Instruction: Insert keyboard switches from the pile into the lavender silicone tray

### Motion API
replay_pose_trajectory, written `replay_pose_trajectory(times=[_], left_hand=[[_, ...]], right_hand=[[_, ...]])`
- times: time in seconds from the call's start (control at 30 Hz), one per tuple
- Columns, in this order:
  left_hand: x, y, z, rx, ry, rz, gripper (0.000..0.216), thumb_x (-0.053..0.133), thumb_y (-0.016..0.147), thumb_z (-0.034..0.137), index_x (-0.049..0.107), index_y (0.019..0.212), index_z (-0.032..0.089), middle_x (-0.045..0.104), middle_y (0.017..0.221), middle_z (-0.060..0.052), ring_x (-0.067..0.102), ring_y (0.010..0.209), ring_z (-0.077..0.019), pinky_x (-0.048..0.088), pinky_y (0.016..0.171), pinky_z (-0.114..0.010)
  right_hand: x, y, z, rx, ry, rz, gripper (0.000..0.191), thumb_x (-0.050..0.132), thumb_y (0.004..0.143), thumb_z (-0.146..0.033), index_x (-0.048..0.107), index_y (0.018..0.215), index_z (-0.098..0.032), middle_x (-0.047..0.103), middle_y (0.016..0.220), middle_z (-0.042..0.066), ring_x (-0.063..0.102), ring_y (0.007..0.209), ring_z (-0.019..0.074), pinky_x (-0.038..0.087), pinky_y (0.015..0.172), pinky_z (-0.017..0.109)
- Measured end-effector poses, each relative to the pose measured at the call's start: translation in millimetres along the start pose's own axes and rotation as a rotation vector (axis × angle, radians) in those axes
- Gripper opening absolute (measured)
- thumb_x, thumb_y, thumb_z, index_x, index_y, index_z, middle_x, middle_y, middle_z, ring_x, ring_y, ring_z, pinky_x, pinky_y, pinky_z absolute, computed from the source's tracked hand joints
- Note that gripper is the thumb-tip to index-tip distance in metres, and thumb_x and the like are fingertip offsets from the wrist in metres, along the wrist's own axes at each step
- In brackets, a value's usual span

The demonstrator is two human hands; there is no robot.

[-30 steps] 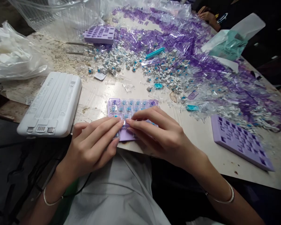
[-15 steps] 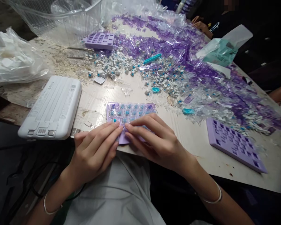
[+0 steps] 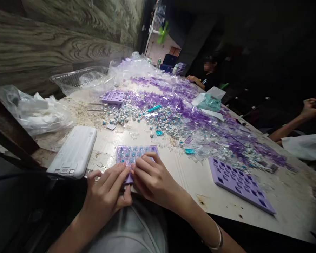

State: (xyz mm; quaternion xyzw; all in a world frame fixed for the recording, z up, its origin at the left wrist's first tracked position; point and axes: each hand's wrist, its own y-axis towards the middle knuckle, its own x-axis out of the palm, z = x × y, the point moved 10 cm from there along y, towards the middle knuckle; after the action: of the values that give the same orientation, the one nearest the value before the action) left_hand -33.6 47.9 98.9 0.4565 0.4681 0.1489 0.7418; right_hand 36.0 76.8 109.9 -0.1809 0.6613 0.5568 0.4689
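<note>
A small purple tray [image 3: 129, 153] with blue-and-clear switch parts set in its slots lies at the table's near edge. Both my hands rest on its near half. My left hand [image 3: 107, 191] has its fingers pressed together, fingertips on the tray's lower left. My right hand [image 3: 151, 177] covers the tray's right side, its fingertips meeting the left ones. What, if anything, sits between the fingertips is too small to make out.
A white ribbed case [image 3: 75, 151] lies left of the tray. An empty purple tray [image 3: 239, 184] lies to the right, another [image 3: 113, 96] farther back. Loose blue parts [image 3: 160, 121] and purple clear pieces [image 3: 195, 116] cover the table middle. Other people sit at the back [image 3: 209, 75] and right [image 3: 302, 137].
The view has tilted up and pulled back, showing the wall, the room and other people. My hands stay together on the small tray.
</note>
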Motion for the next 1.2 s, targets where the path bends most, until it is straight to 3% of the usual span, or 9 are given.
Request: replay_pose_trajectory(times=[0.27,0.47,0.53,0.6,0.73,0.83,1.0,1.1,1.2], left_hand=[[0,2,9,0.036,0.063,0.042,0.019,0.047,0.093,0.018,0.064,0.101,0.013,0.076,0.095,-0.006,0.072,0.083,-0.0186,0.034,0.079,-0.036],[-2,10,4,0.045,0.035,-0.028,0.020,0.046,0.094,0.019,0.065,0.101,0.016,0.076,0.095,-0.003,0.071,0.083,-0.0173,0.035,0.081,-0.035],[-3,12,5,0.050,0.009,-0.071,0.020,0.046,0.095,0.021,0.065,0.101,0.016,0.075,0.096,-0.003,0.069,0.086,-0.0176,0.035,0.084,-0.034],[-5,13,8,0.047,-0.017,-0.079,0.022,0.047,0.095,0.021,0.064,0.107,0.014,0.073,0.102,-0.007,0.068,0.094,-0.0195,0.036,0.088,-0.034],[-5,10,16,0.024,-0.112,-0.097,0.031,0.046,0.096,0.018,0.057,0.124,0.012,0.070,0.118,-0.009,0.063,0.110,-0.0195,0.035,0.094,-0.033],[-1,9,22,0.052,-0.126,-0.130,0.032,0.044,0.097,0.018,0.056,0.125,0.010,0.069,0.120,-0.008,0.063,0.112,-0.0181,0.033,0.095,-0.032],[2,7,19,0.040,-0.107,-0.137,0.032,0.044,0.096,0.019,0.055,0.125,0.011,0.070,0.119,-0.007,0.066,0.106,-0.0171,0.031,0.092,-0.032],[2,5,18,0.023,-0.088,-0.133,0.027,0.045,0.095,0.018,0.058,0.118,0.012,0.070,0.119,-0.007,0.067,0.105,-0.0172,0.032,0.090,-0.032],[3,4,18,0.027,-0.095,-0.144,0.022,0.047,0.094,0.020,0.060,0.111,0.012,0.069,0.121,-0.009,0.066,0.107,-0.0189,0.033,0.089,-0.034]], right_hand=[[7,-4,0,0.037,-0.026,-0.060,0.017,0.044,0.091,-0.012,0.058,0.080,-0.015,0.058,0.076,0.002,0.048,0.073,0.0153,0.034,0.099,0.036],[2,3,16,0.009,0.086,-0.152,0.020,0.046,0.094,-0.019,0.060,0.079,-0.017,0.061,0.077,0.002,0.053,0.073,0.0135,0.043,0.091,0.033],[6,10,53,0.057,0.215,-0.254,0.021,0.051,0.093,-0.023,0.061,0.075,-0.019,0.062,0.077,-0.001,0.057,0.074,0.0111,0.047,0.080,0.026],[3,20,116,0.203,0.155,-0.218,0.022,0.048,0.095,-0.022,0.063,0.080,-0.018,0.063,0.079,0.002,0.058,0.077,0.0134,0.048,0.075,0.028],[13,24,238,0.474,-0.026,-0.148,0.021,0.045,0.095,-0.016,0.065,0.100,-0.016,0.063,0.104,0.012,0.057,0.102,0.0237,0.045,0.091,0.047],[35,16,282,0.561,-0.092,-0.171,0.018,0.059,0.091,-0.028,0.063,0.103,-0.016,0.062,0.111,0.007,0.057,0.108,0.0233,0.044,0.096,0.049],[38,10,285,0.586,-0.114,-0.125,0.009,0.064,0.086,-0.021,0.065,0.093,-0.015,0.064,0.108,0.009,0.056,0.110,0.0266,0.041,0.098,0.049],[8,11,266,0.584,-0.108,-0.034,0.009,0.061,0.085,-0.014,0.066,0.093,-0.015,0.063,0.112,0.014,0.054,0.113,0.0306,0.039,0.099,0.050],[-28,4,222,0.557,-0.066,0.043,0.013,0.057,0.091,-0.021,0.063,0.102,-0.018,0.065,0.106,0.010,0.059,0.102,0.0245,0.047,0.090,0.043]])
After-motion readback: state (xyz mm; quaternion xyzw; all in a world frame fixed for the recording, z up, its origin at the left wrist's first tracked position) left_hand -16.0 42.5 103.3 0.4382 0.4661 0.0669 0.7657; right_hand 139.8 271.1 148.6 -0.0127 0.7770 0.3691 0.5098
